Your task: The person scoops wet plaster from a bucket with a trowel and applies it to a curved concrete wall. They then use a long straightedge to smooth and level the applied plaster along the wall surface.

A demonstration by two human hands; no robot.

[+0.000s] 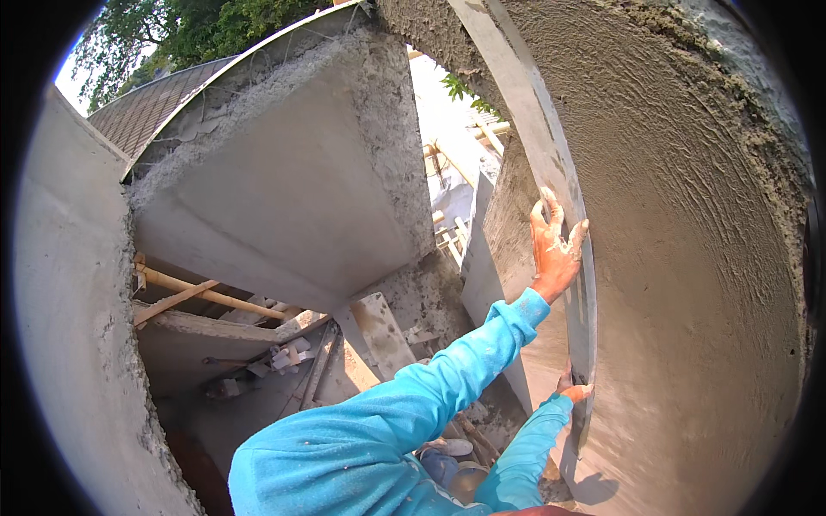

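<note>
A long, straight grey board, a plasterer's straightedge point(551, 146), stands on edge along the side of a freshly plastered wall point(688, 224). My left hand point(557, 245), smeared with mortar, grips it about midway, fingers and thumb spread across its face and edge. Lower down, my right hand point(575, 387) holds the same board near its bottom end, with part of that hand hidden behind the edge. Both arms wear blue sleeves dusted with mortar. The wall's plaster is rough and ridged toward the top and smoother below.
A large plastered slab point(292, 172) stands opposite, and a rough-edged wall point(77, 301) curves along the left. Bamboo poles point(215, 292) cross a gap. Below lie a mortar-stained board point(383, 331) and rubble point(291, 354). Tiled roofing point(159, 95) and trees point(206, 30) show beyond.
</note>
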